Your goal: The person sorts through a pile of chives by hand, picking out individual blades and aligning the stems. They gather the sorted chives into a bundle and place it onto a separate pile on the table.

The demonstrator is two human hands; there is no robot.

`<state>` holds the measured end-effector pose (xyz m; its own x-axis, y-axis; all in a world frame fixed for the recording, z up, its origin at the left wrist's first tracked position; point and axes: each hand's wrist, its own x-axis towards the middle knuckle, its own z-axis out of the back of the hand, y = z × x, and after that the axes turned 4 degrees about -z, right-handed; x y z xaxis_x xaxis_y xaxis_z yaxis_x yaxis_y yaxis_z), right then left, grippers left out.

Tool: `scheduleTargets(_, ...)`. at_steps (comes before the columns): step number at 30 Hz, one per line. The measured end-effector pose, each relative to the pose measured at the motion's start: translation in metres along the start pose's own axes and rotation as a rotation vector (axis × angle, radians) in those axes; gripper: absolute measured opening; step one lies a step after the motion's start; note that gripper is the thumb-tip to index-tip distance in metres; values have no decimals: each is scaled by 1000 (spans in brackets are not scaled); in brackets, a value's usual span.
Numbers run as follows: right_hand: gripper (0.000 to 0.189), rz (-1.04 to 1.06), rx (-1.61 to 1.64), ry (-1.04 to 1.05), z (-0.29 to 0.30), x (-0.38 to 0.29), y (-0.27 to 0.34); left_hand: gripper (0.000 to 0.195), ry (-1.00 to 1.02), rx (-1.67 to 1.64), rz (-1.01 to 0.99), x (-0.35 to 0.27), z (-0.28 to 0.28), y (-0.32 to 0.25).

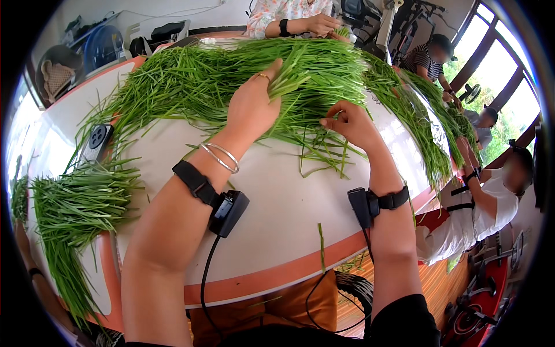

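Observation:
A small bunch of garlic chives [289,84] is held in my left hand [253,104], its cut ends pointing up and to the right. That hand is over the near side of a broad heap of garlic chives [186,82] spread across the table. My right hand [353,123] hovers at the heap's near right edge with thumb and forefinger bent close together. Whether a thin blade is between those fingertips cannot be made out. Just below it, loose chive blades [323,158] are scattered on the white tabletop [277,195].
A neater pile of chives [82,199] lies at the left, beside a phone [97,139]. Across the table, a person's hand [323,24] holds a small bunch. More chives [407,112] run along the right, where other people work. Black wrist devices [229,212] trail cables.

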<state>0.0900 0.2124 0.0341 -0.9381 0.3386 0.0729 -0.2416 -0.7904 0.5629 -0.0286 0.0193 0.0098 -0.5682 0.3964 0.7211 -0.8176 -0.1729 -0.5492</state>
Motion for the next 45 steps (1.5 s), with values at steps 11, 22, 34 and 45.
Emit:
scheduleTargets(11,27,-51,223,139,62,-27,9,31,164,49,64,-3,-3,-1)
scheduleTargets(22,25,-241,-405,449,145,-159,9,34,62,76,-54,1,2,1)
scheduleTargets(34,56,66,-747,142,-20,-39,43,51,-124,-52,-103,-5,9,-3)
scheduleTargets(45,27,68,249,-540,-35,59,13,50,-128,-113,-95,2,5,2)
